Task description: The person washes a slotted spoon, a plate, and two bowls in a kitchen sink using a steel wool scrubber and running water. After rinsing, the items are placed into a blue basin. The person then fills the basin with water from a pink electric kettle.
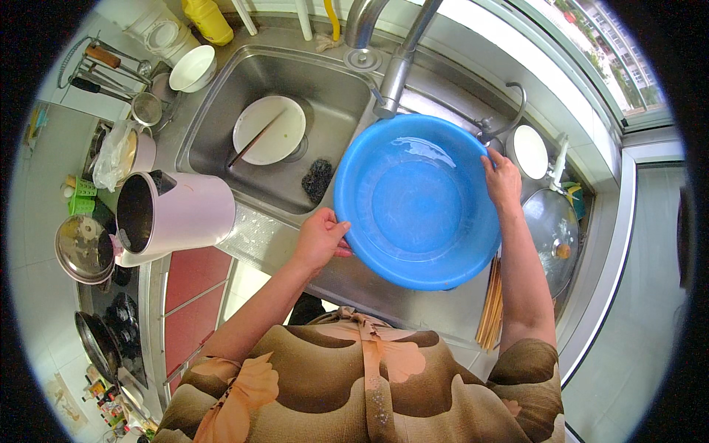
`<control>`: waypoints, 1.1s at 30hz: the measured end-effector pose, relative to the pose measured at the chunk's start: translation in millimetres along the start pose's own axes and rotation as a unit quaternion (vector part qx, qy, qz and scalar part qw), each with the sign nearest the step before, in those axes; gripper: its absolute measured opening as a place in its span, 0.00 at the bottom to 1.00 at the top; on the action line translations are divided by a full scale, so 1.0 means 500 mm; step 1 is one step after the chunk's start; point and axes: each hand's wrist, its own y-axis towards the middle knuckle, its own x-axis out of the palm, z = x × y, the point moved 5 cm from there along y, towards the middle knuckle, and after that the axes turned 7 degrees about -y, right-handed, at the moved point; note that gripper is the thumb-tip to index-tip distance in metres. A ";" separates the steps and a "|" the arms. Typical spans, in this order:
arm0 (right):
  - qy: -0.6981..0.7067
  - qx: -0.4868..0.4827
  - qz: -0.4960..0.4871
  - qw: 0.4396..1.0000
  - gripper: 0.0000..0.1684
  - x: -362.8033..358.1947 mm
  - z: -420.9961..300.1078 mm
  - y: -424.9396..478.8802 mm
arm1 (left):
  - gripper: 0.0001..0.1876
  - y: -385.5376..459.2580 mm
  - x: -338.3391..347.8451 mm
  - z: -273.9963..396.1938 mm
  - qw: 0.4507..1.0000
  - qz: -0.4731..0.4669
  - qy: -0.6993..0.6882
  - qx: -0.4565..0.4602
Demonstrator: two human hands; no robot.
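Observation:
A round blue plastic basin [418, 202] is held between both hands over the right side of the sink, beneath the faucet [396, 83]. My left hand [322, 235] grips its rim at the lower left, thumb on top. On the upper right rim, my right hand [503, 174] has its fingers hooked over the edge. Light reflects off the basin's inner wall; whether it holds water I cannot tell. In the left sink bowl [332, 99] lies a white bowl [266, 124] with a chopstick [255, 141] across it. A dark scouring pad [317, 180] rests beside the basin.
An electric kettle [194, 207] stands on the left counter. At the right are a glass pot lid [554, 232], a white dish [530, 151] and a bundle of chopsticks [489, 310]. Behind the sink stands a yellow bottle [209, 22], with a white bowl [193, 69] near it.

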 end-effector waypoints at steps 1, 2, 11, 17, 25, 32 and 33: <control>-0.002 0.004 -0.004 1.000 0.18 -0.001 -0.001 0.000 | 0.06 0.000 0.000 0.000 1.000 -0.001 -0.001 -0.001; -0.003 0.008 -0.008 1.000 0.18 -0.003 -0.002 -0.001 | 0.06 -0.001 0.001 0.000 1.000 -0.002 -0.003 -0.003; 0.001 0.021 -0.032 0.999 0.18 -0.016 -0.003 -0.009 | 0.06 -0.016 0.004 0.009 1.000 -0.005 -0.021 -0.002; -0.001 0.021 -0.029 0.999 0.18 -0.024 0.007 -0.023 | 0.06 -0.025 0.005 0.007 0.999 -0.013 -0.030 -0.013; 0.003 0.023 -0.028 0.999 0.19 -0.059 -0.011 -0.049 | 0.07 -0.042 -0.001 0.005 0.999 -0.026 -0.032 0.003; 0.009 0.034 -0.036 0.999 0.19 -0.090 -0.032 -0.066 | 0.07 -0.068 -0.014 -0.001 0.999 -0.030 -0.036 0.011; 0.008 0.030 -0.033 0.999 0.20 -0.090 -0.032 -0.068 | 0.07 -0.074 -0.017 -0.001 0.999 -0.032 -0.037 0.010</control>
